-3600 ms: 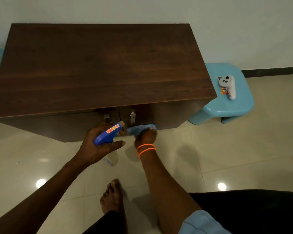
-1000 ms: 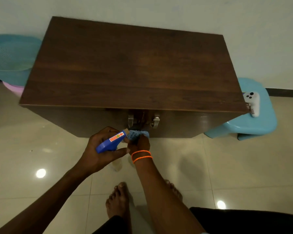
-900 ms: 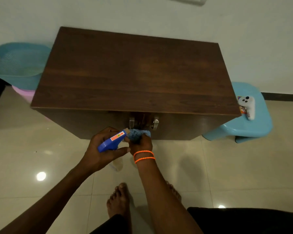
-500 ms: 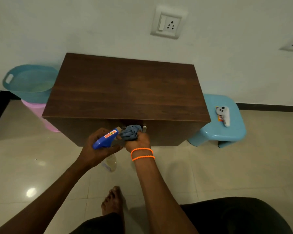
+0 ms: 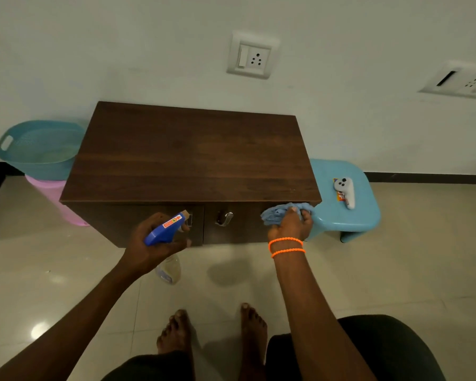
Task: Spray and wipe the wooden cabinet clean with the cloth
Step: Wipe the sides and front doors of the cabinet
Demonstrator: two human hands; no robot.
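Forward-aimed spray bottle, body downward.

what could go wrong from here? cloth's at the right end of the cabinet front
1. The cloth in the right hand works at the cabinet corner beside the blue stool; a wide swipe might knock the white controller off.
2. The spray bottle in the left hand points at the door handles; spray may pool there.
3. Drips on the glossy floor by bare feet could be slippery.
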